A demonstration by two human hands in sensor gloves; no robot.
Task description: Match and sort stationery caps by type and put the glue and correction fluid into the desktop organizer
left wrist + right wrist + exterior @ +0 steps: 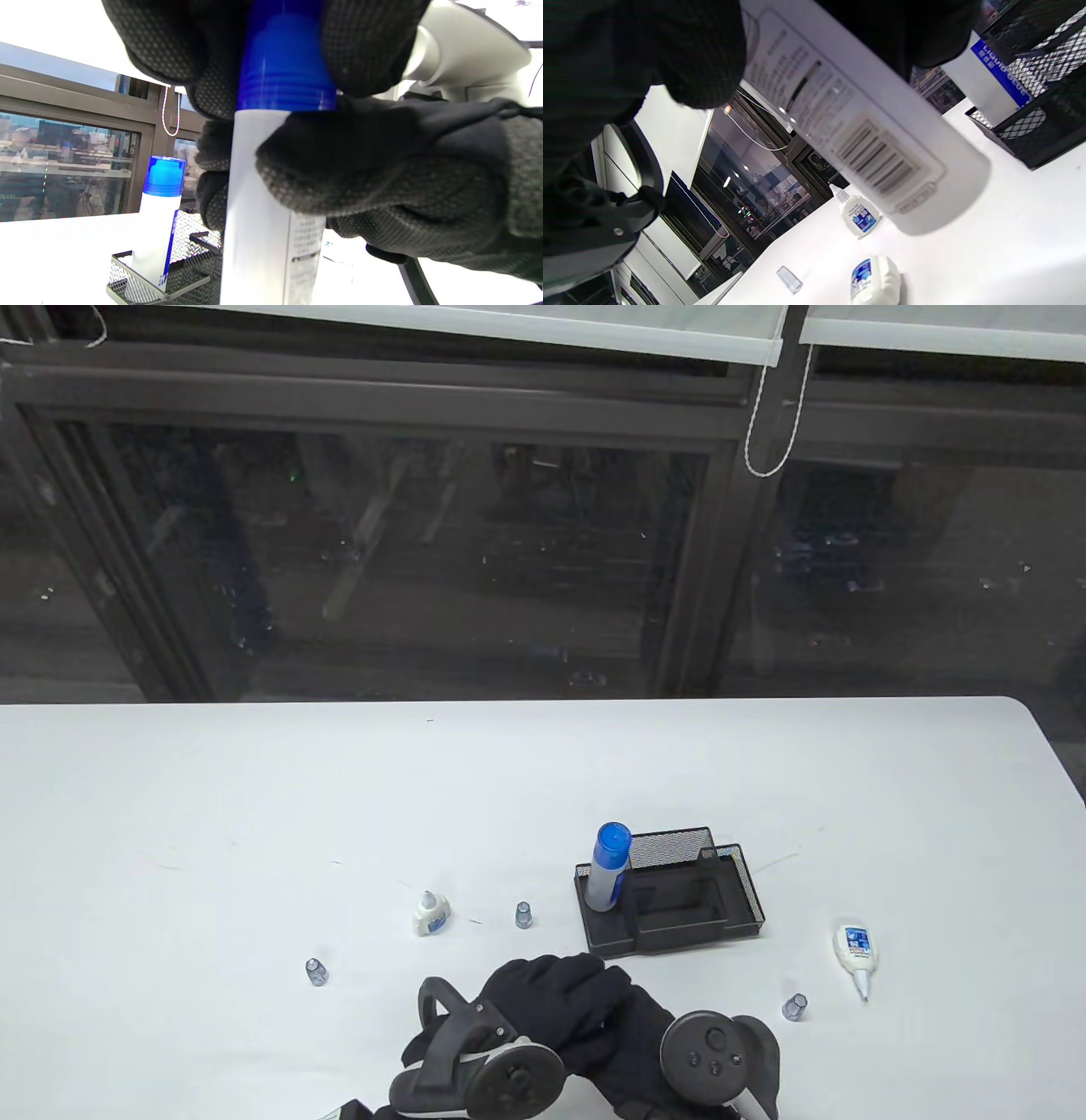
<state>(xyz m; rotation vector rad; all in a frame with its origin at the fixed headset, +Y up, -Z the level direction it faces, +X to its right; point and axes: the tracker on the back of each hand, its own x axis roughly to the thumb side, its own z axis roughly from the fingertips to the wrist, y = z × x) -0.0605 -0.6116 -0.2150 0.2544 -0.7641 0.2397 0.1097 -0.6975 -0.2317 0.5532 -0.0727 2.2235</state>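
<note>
both hands (pixel 585 1018) grip a blue-capped glue bottle (pixel 271 178).

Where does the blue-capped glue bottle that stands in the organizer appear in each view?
Table view: the standing glue bottle is right of centre, at the left end of the organizer.
Left wrist view: lower left, behind the held glue bottle.
Right wrist view: upper right, only its white body with a blue label; the cap is not visible.
Shared landmark: the black mesh organizer.
</note>
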